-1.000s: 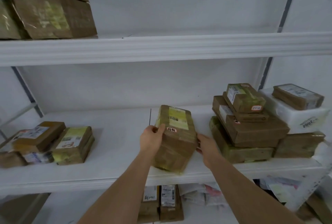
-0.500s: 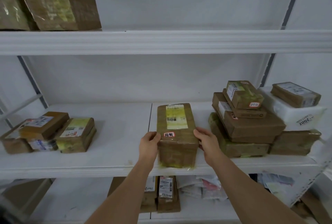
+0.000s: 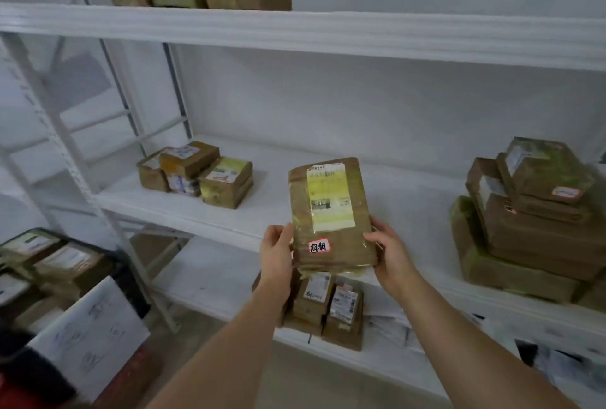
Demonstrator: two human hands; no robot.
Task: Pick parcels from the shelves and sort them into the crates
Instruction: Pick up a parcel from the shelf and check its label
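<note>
- Left hand (image 3: 277, 252): grips the lower left edge of the parcel (image 3: 331, 211), thumb on the front face, fingers wrapped behind. Right hand (image 3: 387, 252): grips the lower right edge in the same manner.
- Parcel location: held in the air, upright and tilted slightly, in front of the middle shelf (image 3: 262, 221); it rests on no surface.
- Risk, slip: both grips sit at the bottom edge, with most of the parcel above them. The wrapping appears to be glossy tape. A quick turn may tip the top away or let the parcel slide through the fingers.
- Risk, mis-sort: the red-bordered sticker (image 3: 319, 247) carries handwriting that probably decides the destination. The thumbs lie near it; covering it may cause a wrong reading.
- Risk, crate drop-off: the crate (image 3: 108, 264) at lower left already holds parcels and a white sheet (image 3: 88, 339) leans in front of it. Placement on an uneven pile may let the parcel topple out.
- Risk, collision: the shelf upright (image 3: 82, 188) stands between the parcel and the crate; a low swing to the left may strike it.
- Risk, stack: the stacked boxes (image 3: 531, 221) on the right stand near the right forearm; an elbow sweep may dislodge them.
</note>
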